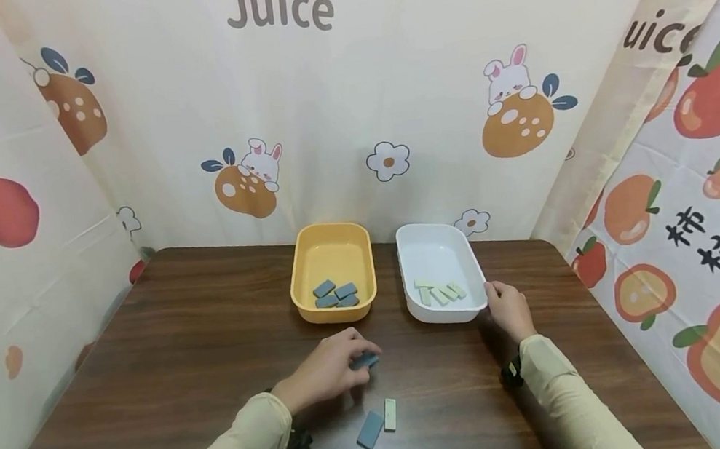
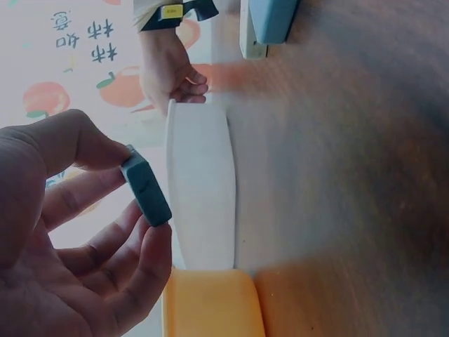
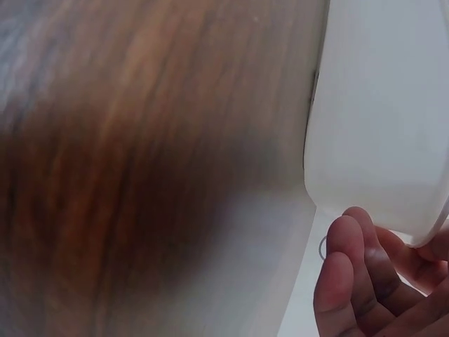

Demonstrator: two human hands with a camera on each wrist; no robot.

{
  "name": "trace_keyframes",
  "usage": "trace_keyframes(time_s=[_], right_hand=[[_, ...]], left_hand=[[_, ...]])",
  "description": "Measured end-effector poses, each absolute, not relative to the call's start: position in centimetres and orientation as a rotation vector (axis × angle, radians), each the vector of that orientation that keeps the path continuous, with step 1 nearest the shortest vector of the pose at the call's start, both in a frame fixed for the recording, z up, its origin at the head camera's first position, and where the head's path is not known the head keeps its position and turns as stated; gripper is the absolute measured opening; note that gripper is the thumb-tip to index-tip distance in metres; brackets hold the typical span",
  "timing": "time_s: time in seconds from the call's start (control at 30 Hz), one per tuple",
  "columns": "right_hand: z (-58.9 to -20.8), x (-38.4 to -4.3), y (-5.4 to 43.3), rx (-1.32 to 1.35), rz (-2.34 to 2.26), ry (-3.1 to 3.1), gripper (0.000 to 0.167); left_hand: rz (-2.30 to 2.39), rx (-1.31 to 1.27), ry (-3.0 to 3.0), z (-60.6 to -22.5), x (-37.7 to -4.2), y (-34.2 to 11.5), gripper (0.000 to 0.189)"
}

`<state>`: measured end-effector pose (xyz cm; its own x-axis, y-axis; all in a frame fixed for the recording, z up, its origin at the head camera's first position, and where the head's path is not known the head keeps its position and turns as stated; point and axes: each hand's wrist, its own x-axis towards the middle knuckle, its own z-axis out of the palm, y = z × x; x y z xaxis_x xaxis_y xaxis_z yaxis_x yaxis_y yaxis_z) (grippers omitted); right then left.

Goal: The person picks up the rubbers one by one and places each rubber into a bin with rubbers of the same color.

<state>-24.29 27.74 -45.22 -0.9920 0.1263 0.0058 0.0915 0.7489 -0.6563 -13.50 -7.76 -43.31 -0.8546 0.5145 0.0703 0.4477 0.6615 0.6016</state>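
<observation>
In the head view my left hand [image 1: 326, 373] is over the table in front of the yellow tray. Between thumb and fingertips it pinches a small blue-grey block [image 2: 147, 188], raised off the table in the left wrist view. My right hand [image 1: 510, 309] grips the near right corner of the white tray [image 1: 475, 271] at its rim; the right wrist view shows several fingers [image 3: 345, 242] curled beside the tray's wall. Nearer me, a blue-grey block [image 1: 371, 430] lies flat beside a narrower pale green block [image 1: 389, 414].
Several blue-grey blocks [image 1: 326, 302] lie in the near end of the yellow tray [image 1: 333, 234]. In the white tray are several pale green blocks [image 1: 439, 295]. Both trays stand near the far edge of the brown wooden table [image 1: 213, 328], with a printed curtain [image 1: 333, 95] behind.
</observation>
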Motion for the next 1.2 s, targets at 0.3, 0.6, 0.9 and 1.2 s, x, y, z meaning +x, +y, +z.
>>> trace_keyframes(time_s=[0.3, 0.6, 0.9, 1.2], right_hand=[[-45.4, -24.3, 27.7, -0.178, 1.094, -2.876, 0.047], [-45.5, -24.4, 27.7, -0.177, 1.099, -2.855, 0.046], [-45.7, -24.4, 27.7, -0.18, 1.081, -2.848, 0.044], [-45.8, -24.5, 27.8, -0.184, 1.068, -2.851, 0.045]], left_hand=[[1.098, 0.694, 2.958, -42.7, -13.8, -7.9, 0.034], [1.234, 0.632, 3.071, -43.0, -14.8, -8.0, 0.031], [1.32, 0.535, 3.099, -43.0, -15.6, -8.8, 0.032], [1.371, 0.447, 3.155, -42.9, -16.8, -9.6, 0.033]])
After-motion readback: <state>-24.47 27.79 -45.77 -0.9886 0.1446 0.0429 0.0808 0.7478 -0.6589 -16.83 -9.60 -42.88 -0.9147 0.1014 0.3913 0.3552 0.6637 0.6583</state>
